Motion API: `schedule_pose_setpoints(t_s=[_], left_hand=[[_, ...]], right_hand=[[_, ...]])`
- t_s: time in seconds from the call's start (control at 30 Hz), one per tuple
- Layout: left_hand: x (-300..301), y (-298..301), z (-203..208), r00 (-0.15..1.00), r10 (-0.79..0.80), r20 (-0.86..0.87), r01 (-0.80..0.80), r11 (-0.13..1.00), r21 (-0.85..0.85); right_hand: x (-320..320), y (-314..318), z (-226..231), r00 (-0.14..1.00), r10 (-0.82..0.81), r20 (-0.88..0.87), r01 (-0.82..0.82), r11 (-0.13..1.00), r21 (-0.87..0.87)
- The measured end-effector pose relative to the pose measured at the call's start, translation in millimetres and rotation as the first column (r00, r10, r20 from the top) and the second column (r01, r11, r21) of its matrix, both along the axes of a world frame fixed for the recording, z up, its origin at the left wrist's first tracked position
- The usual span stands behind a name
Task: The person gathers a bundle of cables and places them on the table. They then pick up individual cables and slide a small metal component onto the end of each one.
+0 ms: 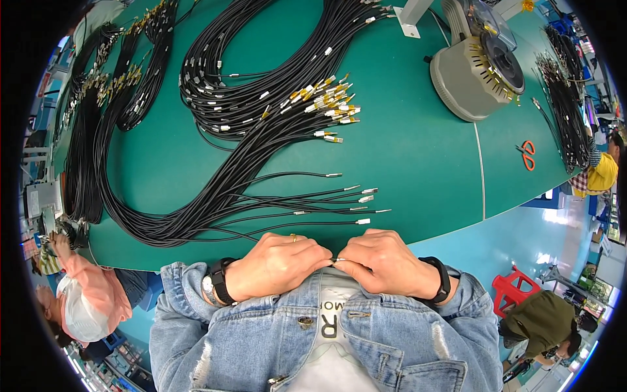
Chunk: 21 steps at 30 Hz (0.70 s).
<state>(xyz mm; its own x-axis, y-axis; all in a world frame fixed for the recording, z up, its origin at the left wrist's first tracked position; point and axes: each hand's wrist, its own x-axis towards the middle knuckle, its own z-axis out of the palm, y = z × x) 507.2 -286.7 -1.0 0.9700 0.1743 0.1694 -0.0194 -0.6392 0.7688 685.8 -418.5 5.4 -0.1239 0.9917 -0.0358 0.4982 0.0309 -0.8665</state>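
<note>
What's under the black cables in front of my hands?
Green tabletop shows around the cables and between their spread ends. Where they lie densely bunched, they cover it, so anything beneath can't be seen.

A bundle of black cables (pixel 219 186) lies on a green table (pixel 411 170). At the bundle's near side, the left hand (pixel 282 261) and right hand (pixel 380 260) pinch a tiny half-hidden piece (pixel 337 260). Right of the bundle sits a grey machine (pixel 465 81).
</note>
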Motion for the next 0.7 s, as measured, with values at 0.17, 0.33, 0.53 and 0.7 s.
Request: schedule_pose_setpoints(t_s=[0.17, 0.33, 0.53, 0.7], left_hand=[[-3.0, -1.5, 1.5, 1.0, -0.013, -0.005, 0.013, 1.0, -0.013], [-3.2, -1.1, 1.4, 1.0, -0.018, 0.003, 0.018, 1.0, -0.011], [-3.7, 0.1, 1.2, 1.0, -0.027, -0.004, 0.027, 0.999, -0.039], [-4.7, 0.1, 0.1, 1.0, -0.026, 0.008, 0.026, 0.998, -0.056]], right_hand=[[-2.5, -3.3, 0.1, 0.999, -0.012, -0.033, 0.012, 1.0, -0.015], [-2.4, -3.9, 0.4, 0.998, -0.02, -0.053, 0.019, 1.0, -0.015], [-1.4, -5.1, -0.3, 0.998, -0.019, -0.058, 0.017, 0.999, -0.027], [-2.5, -5.0, -2.4, 0.995, -0.042, -0.087, 0.044, 0.999, 0.024]])
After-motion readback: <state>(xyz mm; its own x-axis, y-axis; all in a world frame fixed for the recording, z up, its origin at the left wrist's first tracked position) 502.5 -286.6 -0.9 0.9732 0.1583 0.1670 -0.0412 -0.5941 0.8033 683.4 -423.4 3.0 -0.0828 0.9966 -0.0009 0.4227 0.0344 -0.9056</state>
